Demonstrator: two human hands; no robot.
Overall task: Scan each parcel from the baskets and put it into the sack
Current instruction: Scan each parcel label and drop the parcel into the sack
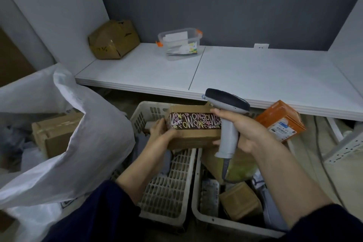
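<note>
- Head view: the parcel (193, 139), a cardboard box with a band of patterned tape, is held up over the far end of the left basket (169, 188). It sits between the two hands.
- Its long axis runs left to right, level, with the taped face turned up towards the person.
- The left hand (160, 130) grips the parcel's left end. The fingers curl round the far side and the thumb lies along the near edge.
- The right hand (243, 129) is wrapped round the handle of the scanner (228, 102). Its fingertips seem to touch the parcel's right end, though I can't be sure.
- The scanner's head sits above and just behind that right end, nose pointing left and away. I see no label on the faces that show, so I'd guess the box needs turning before a scan.
- The sack (94, 127) gapes open to the left, just beside the left basket. It is much nearer the left hand than the right, and a brown box (53, 135) already lies inside.
- The drop would therefore be a short swing leftwards by the left hand alone, over the sack's raised rim.
- The right basket (197, 186), under the right forearm, holds more parcels to scan.
</note>
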